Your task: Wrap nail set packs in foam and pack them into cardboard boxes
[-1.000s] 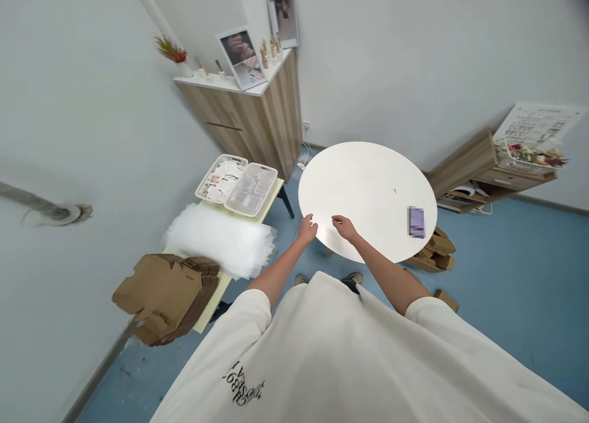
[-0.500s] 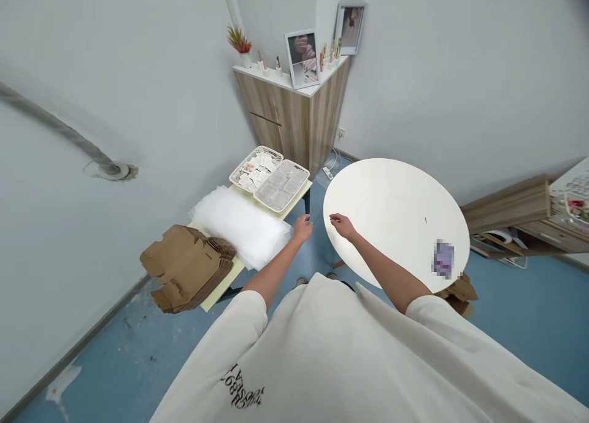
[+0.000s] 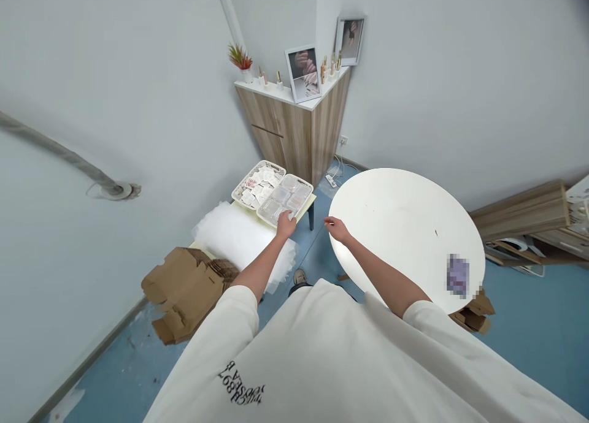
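Note:
My left hand [image 3: 286, 225] is at the near corner of a white basket [image 3: 261, 216] of clear plastic boxes [image 3: 291, 191]. Its thumb and fingers look apart over the nearest box; whether they touch it I cannot tell. Beside this basket, a second white basket [image 3: 235, 193] contains many small white packets [image 3: 261, 184]. Over the left edge of the round white table [image 3: 396, 221] hovers my right hand [image 3: 337, 228], fingers loosely bent and holding nothing.
White foam sheets [image 3: 234, 233] and a stack of folded brown cartons [image 3: 184, 288] lie on the side table. A blurred purple item [image 3: 458, 274] rests on the round table. Behind stands a wooden corner cabinet [image 3: 299, 132] with picture frames; a power strip [image 3: 330, 181] lies on the floor.
My left hand has moved forward and left, from beside the side table to the basket of plastic boxes. My right hand stays near the round table's edge. The view has tilted slightly.

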The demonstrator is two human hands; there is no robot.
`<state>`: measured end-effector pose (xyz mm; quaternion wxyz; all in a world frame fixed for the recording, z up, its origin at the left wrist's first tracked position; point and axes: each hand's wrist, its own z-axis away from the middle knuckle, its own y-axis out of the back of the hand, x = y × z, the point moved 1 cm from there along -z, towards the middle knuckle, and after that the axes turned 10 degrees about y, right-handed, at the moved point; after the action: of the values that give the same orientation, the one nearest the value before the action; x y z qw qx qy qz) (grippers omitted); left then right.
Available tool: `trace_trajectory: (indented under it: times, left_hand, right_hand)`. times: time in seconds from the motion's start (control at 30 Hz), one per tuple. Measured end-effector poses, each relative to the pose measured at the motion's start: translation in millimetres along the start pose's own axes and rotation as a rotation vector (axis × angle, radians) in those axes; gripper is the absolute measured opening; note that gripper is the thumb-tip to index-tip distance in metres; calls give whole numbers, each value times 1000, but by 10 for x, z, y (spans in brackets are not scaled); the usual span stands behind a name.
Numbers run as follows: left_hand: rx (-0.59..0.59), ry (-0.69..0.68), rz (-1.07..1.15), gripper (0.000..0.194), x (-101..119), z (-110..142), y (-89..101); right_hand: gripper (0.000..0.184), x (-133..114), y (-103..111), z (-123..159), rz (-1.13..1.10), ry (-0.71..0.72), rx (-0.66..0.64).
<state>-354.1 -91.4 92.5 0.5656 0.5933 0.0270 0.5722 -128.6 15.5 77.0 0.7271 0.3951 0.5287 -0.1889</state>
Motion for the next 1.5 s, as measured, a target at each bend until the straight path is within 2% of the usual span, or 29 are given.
trace_trajectory:
  times: [0.23, 0.4, 0.53, 0.77, 0.97, 1.07, 1.17, 1.33, 1.5]
  left_hand:
    - [44, -37, -138, 41, -38, -713, 314]
    - [70, -62, -236, 46, -63, -1076, 368]
    - [60, -76, -309, 46, -65, -1222, 343]
    - [56, -80, -364, 43, -6, -1299, 345]
    - [72, -26, -320, 47, 7, -1212, 394]
    - [66, -78, -254, 49, 46, -1064, 393]
    - [19, -167, -200, 50, 191, -881, 331]
    - [-88, -275, -114, 52, 598, -552, 53]
    - [-235, -381, -19, 55, 934, -142, -440]
  right_hand:
    - [33, -188, -272, -423, 35, -24, 52]
    - [34, -295, -465, -581, 55, -64, 61]
    - [34, -361, -552, -638, 60, -89, 51]
    - [34, -442, -671, -750, 84, -111, 41]
    - [34, -516, -804, -826, 73, -82, 11]
    - [31, -530, -815, -833, 40, -59, 37]
    - [31, -547, -744, -831, -7, -62, 87]
    - [34, -541, -423, -757, -61, -64, 214]
    - [30, -306, 134, -417, -125, -133, 387]
